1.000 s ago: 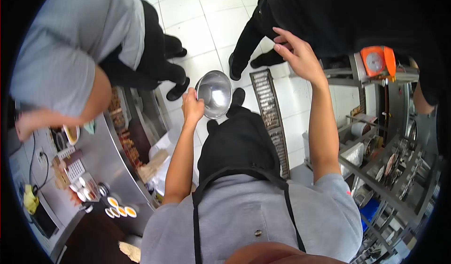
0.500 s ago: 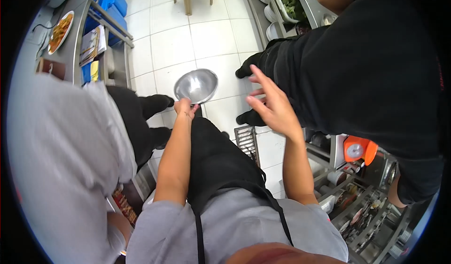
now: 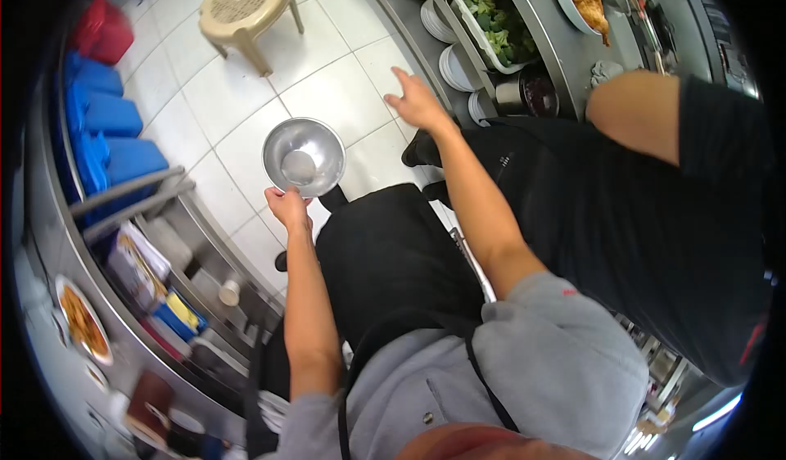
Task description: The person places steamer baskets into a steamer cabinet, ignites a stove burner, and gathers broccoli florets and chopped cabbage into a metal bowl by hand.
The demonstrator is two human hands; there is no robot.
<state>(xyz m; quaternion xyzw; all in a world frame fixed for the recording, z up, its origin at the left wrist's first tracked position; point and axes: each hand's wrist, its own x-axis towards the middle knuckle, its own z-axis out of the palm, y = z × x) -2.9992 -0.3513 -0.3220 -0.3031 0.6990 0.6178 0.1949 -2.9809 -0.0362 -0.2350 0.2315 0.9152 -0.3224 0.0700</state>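
Note:
My left hand point(image 3: 288, 208) grips the near rim of a round metal mixing bowl point(image 3: 282, 137), thumb and fingers closed on its edge. The bowl is held out over the tiled floor, its opening facing up toward me, and only shine shows inside. My right hand point(image 3: 416, 104) is raised to the right of the bowl, apart from it, with fingers extended and nothing in it. Nearest to that hand are the shelf with stacked white plates point(image 3: 458, 69) and a white tub of broccoli point(image 3: 496, 26).
A beige plastic stool point(image 3: 250, 10) stands ahead on the floor. Along the left are blue bins point(image 3: 123, 157), a red bin point(image 3: 105, 30) and a counter with a plate of food point(image 3: 82, 321). A person in black point(image 3: 622, 231) stands close on my right beside the steel counter.
My view has turned and moved forward along the aisle, so the stool and plate shelf look closer. The bowl stays in my left hand. The person in grey on the left has left the view.

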